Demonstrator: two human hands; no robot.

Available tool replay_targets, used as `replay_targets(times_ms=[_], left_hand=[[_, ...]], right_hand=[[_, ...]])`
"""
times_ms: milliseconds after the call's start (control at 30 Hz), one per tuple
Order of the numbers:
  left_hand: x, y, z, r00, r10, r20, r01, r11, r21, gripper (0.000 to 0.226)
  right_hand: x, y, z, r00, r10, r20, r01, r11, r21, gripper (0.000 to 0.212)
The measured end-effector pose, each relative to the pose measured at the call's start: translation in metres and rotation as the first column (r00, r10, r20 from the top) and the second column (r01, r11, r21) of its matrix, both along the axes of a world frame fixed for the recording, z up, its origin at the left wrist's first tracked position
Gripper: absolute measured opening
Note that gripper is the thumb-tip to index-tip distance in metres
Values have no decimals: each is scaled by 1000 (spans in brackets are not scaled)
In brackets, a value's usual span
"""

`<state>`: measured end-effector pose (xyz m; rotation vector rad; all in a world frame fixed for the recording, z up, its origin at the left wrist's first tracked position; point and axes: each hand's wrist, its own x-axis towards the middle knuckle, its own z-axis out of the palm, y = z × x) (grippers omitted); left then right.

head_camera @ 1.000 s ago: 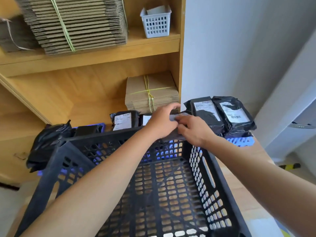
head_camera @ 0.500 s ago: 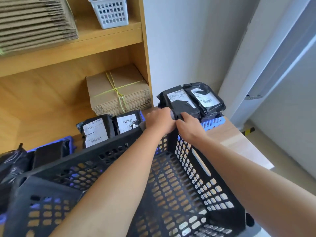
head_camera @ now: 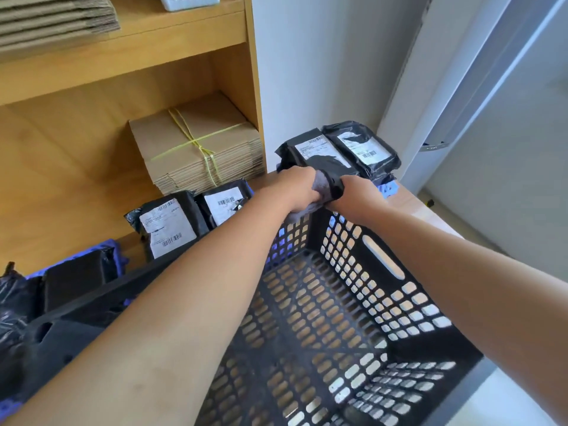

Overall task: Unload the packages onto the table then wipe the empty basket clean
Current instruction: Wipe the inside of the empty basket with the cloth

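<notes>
- The black perforated plastic basket point(head_camera: 338, 318) fills the near view; its slotted floor carries nothing, and a long handle slot is cut in its right wall.
- Both forearms reach across the basket to its far corner.
- At that corner the left hand point(head_camera: 299, 190) has its fingers curled round a grey cloth point(head_camera: 321, 186), pressing it onto the rim.
- Just right of the cloth, the right hand point(head_camera: 358, 193) grips the basket's rim beside the corner, fingers wrapped over the edge.
- Beyond the basket's far wall, two black mailer packages point(head_camera: 187, 219) lie side by side on the wooden table point(head_camera: 412, 207), each with a white barcode label; the print is too small to read.
- Left of the basket, more black bags point(head_camera: 18, 299) lie on something blue, possibly a second crate.
- Beyond the basket's far corner, two more labelled packages point(head_camera: 341, 152) are stacked at the table's right end, close to its edge.
- Farther back, a bundle of flat cardboard point(head_camera: 199, 142) tied with yellow string sits in the wooden shelf unit point(head_camera: 123, 56).
</notes>
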<state>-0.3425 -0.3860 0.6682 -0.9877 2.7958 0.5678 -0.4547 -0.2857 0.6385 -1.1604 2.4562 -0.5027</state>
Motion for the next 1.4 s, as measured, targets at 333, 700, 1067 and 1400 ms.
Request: replay_targets(times_ms=[333,700,1067,1400], left_hand=[[33,20,-17,1000,-25,-15,18,930,-367,35],[130,9,-16,992,-50,115,80,960,-267,68],[131,12,-11,990,-9,140,54,943,-328,40],[82,19,-15,990,36,138,27,903,-429,43]], right_hand=[[22,9,-2,902,0,-432,34,997,72,27],[15,11,20,954,143,-262,-88,974,208,37],[5,11,14,968,187,-168,-163,975,151,33],[6,12,10,950,195,-244,-168,977,130,23]])
